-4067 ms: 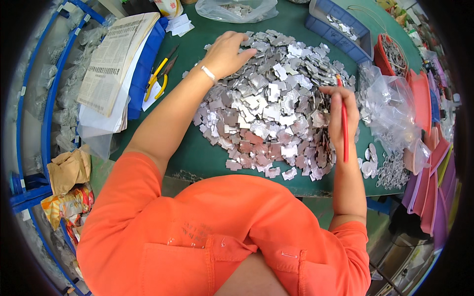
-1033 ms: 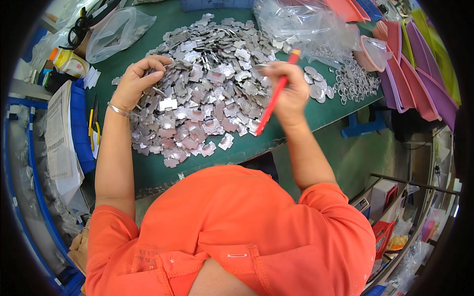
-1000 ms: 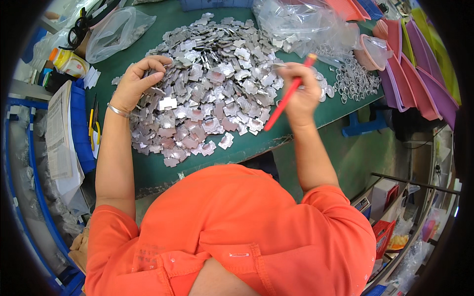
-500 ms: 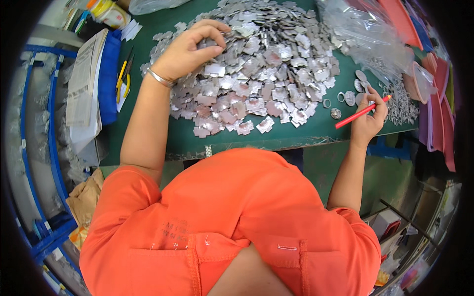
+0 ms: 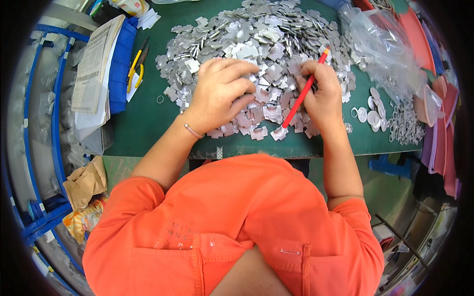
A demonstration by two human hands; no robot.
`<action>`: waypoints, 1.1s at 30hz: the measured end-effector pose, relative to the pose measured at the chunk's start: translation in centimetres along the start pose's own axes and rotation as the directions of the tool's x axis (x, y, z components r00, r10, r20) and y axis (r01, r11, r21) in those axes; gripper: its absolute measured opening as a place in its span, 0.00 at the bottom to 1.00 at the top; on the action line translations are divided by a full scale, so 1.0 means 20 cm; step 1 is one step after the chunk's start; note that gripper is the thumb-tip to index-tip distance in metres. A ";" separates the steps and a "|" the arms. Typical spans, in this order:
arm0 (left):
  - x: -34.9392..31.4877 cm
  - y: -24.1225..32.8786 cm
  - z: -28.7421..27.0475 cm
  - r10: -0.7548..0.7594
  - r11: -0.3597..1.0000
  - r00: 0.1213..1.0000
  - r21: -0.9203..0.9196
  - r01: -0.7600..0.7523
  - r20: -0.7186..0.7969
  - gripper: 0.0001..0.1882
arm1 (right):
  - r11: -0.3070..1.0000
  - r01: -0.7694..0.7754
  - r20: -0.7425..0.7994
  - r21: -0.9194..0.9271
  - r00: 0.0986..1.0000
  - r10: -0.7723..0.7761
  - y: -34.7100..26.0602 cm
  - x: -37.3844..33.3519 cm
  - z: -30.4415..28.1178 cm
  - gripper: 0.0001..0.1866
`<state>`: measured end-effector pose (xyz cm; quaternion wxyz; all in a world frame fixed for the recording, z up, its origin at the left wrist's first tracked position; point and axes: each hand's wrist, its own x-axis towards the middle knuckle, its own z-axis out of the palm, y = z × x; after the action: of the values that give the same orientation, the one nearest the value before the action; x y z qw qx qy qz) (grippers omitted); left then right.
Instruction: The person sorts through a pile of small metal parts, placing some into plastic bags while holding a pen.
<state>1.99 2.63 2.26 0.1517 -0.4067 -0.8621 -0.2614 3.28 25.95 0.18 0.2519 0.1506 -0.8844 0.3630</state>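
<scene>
A big heap of flat silvery metal pieces [image 5: 266,37], notched at their edges, covers the middle of the green table. Over its near left part is my left hand [image 5: 222,89], fingers bent and spread a little, with nothing visible between them. My right hand [image 5: 323,96] rests over the heap's right side, its fingers wrapped round a slim red pencil [image 5: 299,100]. One end of the pencil slants down to a single metal piece [image 5: 279,133] near the table's front edge. Whether the right fingertips hold anything else is hidden.
At right lie round metal discs [image 5: 375,112], a pile of small rings [image 5: 405,126] and a clear plastic bag [image 5: 377,44]. Yellow-handled pliers [image 5: 134,74] lie at left beside a blue bin [image 5: 121,74] with papers. A blue rack [image 5: 54,108] stands further left.
My right hand has moved left from the discs and rings to the heap, carrying the red pencil. My left hand has come nearer and to the right, its fingers loosening. The view has shifted slightly.
</scene>
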 end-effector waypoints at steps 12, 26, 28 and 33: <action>-0.14 0.06 0.06 0.134 0.990 0.991 -0.030 -0.135 -0.015 0.06 | 0.976 -0.040 -0.051 0.215 0.997 0.052 -0.04 0.07 0.02 0.07; -0.16 0.06 0.01 0.206 0.939 0.976 -0.294 -0.176 0.075 0.03 | 0.987 -0.050 0.215 0.152 0.976 0.017 -0.05 0.37 0.15 0.07; -0.15 0.04 0.01 0.221 0.922 0.974 -0.338 -0.189 0.058 0.04 | 0.984 0.051 0.146 0.171 0.986 -0.076 -0.08 0.39 0.18 0.08; -0.13 0.02 0.03 0.176 0.928 0.984 -0.333 -0.166 0.001 0.04 | 0.997 0.075 0.222 0.019 0.972 -0.078 -0.14 0.49 0.29 0.11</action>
<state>3.89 1.65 0.68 0.0902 -0.5037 -0.7694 -0.3824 -5.44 19.09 3.69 0.1641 0.2257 -0.8986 0.3386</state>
